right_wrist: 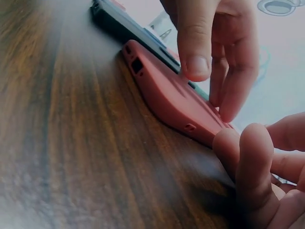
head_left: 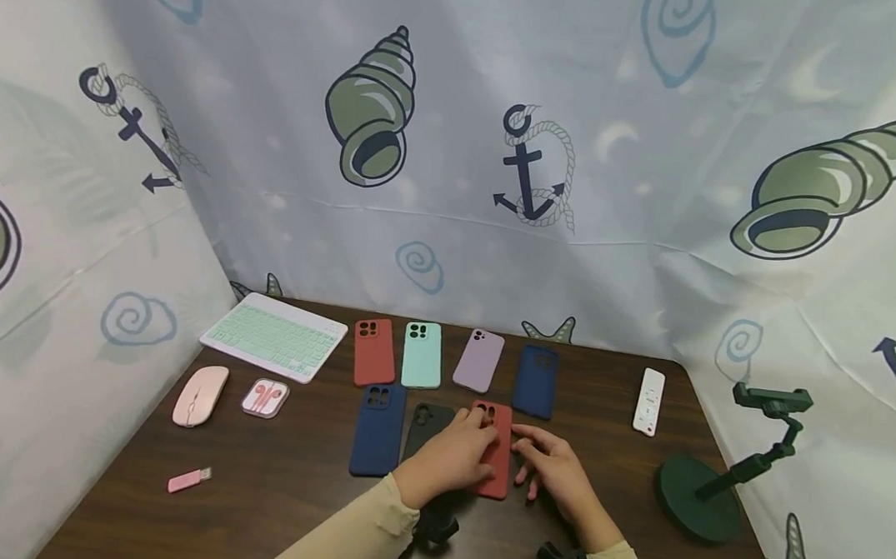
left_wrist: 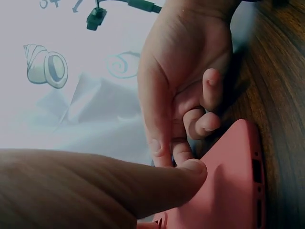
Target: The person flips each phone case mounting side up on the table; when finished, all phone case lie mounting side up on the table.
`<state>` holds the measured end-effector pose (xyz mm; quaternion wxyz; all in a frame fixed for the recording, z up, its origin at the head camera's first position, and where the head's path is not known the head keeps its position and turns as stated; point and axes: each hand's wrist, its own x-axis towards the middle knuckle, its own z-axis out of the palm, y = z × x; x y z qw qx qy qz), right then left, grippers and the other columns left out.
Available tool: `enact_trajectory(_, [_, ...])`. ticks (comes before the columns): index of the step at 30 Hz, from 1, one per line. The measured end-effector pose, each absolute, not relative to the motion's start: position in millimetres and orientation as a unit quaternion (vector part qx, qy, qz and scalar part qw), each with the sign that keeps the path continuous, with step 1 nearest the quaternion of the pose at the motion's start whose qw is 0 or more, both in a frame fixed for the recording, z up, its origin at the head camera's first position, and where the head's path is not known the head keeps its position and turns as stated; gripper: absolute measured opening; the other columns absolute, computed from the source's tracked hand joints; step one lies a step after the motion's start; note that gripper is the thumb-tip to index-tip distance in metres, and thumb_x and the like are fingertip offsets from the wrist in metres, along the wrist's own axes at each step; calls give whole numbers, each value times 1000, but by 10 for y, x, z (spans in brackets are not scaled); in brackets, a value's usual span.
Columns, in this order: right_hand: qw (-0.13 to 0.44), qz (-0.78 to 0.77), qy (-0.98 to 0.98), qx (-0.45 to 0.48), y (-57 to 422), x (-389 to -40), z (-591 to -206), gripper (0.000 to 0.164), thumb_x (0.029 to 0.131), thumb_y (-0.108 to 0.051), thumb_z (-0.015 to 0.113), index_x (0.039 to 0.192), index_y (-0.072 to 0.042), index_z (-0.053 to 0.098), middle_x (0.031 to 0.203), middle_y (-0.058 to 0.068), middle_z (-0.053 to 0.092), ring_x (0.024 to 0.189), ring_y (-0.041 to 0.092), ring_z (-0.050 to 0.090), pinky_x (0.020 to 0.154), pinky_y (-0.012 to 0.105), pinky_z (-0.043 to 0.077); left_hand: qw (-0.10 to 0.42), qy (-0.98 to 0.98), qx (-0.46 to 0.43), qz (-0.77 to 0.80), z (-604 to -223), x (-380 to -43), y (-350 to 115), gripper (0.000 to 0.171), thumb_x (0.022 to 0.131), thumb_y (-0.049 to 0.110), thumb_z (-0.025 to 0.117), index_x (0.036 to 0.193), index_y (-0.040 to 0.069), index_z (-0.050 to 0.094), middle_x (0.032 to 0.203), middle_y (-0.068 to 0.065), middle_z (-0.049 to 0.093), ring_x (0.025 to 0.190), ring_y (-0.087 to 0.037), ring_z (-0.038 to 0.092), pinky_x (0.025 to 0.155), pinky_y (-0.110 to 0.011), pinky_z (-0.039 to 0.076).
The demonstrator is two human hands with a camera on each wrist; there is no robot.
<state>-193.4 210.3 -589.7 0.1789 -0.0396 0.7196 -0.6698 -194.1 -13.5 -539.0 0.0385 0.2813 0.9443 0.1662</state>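
A red phone case [head_left: 498, 461] lies back up on the dark wooden table. My left hand [head_left: 451, 451] is over it, its fingertips on the camera end; in the right wrist view the left thumb [right_wrist: 197, 59] hangs just above the case. My right hand [head_left: 555, 472] is at the case's right edge, fingers loosely bent, with fingertips [right_wrist: 226, 145] at its side. Neither hand is seen curled round the case. Left of it, a black phone case [head_left: 425, 424] is partly hidden by my left hand, beside a dark blue case [head_left: 377, 431].
Behind stand a row of cases: red [head_left: 374, 353], mint [head_left: 422, 355], purple [head_left: 479, 361] and blue [head_left: 536, 382]. At left are a keyboard [head_left: 276, 336], mouse [head_left: 200, 396], earphone box [head_left: 265, 397] and USB stick [head_left: 188, 480]. A white remote [head_left: 649, 402] and green stand [head_left: 699, 499] are right.
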Motion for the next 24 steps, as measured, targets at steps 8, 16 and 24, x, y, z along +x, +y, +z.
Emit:
enact_trajectory(8, [195, -672, 713, -27, 2139, -1961, -5904, 41, 105, -28, 57, 142, -10, 57, 126, 24, 61, 71, 21, 68, 48, 31, 54, 74, 937, 271, 208, -5378, -1960, -163, 42, 87, 46, 78, 122, 24, 68, 125, -4, 55, 108, -19, 45, 82, -34, 48])
enact_trajectory(16, [209, -712, 668, -59, 2194, -1993, -5850, 46, 106, -26, 54, 146, -4, 51, 132, 26, 58, 93, 23, 71, 56, 27, 56, 72, 936, 269, 217, -5369, -1992, -173, 43, 88, 47, 76, 124, 24, 66, 131, -6, 52, 111, -22, 45, 83, -35, 49])
enact_trajectory(24, [223, -745, 618, -118, 2277, -1977, -5897, 46, 109, -17, 47, 151, -1, 43, 133, 20, 58, 118, 27, 66, 64, 30, 60, 91, 927, 259, 255, -5355, -1970, -184, 33, 94, 51, 68, 117, 28, 63, 124, -2, 51, 106, -17, 45, 82, -33, 47])
